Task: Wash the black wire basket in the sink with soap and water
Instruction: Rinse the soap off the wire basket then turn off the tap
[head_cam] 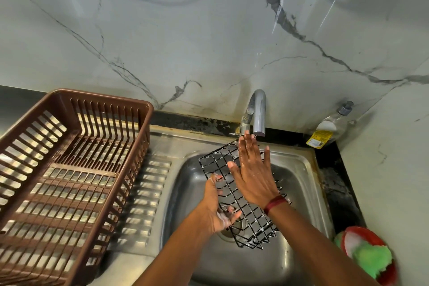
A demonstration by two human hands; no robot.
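The black wire basket (241,195) hangs tilted over the steel sink (299,169), its far end raised toward the tap (258,111) at 12 o'clock and its near end dipping above the drain at 6 o'clock, white suds beaded along the wires. Your left hand (217,206) grips the basket's left edge, fingers curled through the mesh and flecked with foam. Your right hand (251,173) lies flat and open on the upper face, fingers straight and pointing toward the spout, a red thread at the wrist.

No stream shows under the spout (whether water is running cannot be told), so the job reads as mid-wash: soaped, not plainly rinsed.

At 9 o'clock a brown plastic dish rack (69,169) sits on the drainboard. At 2 o'clock a clear soap bottle (329,130) leans in the corner against the marble wall. At 4 o'clock a red dish (380,246) holds a green scrubber (371,260) in foam.

The risk lies in the grip: soapy wire held by one hand alone could slip and clatter into the basin. Your flat palm, sliding along the wire ends, could catch on a tip, and a hard push could swing the far end into the spout.
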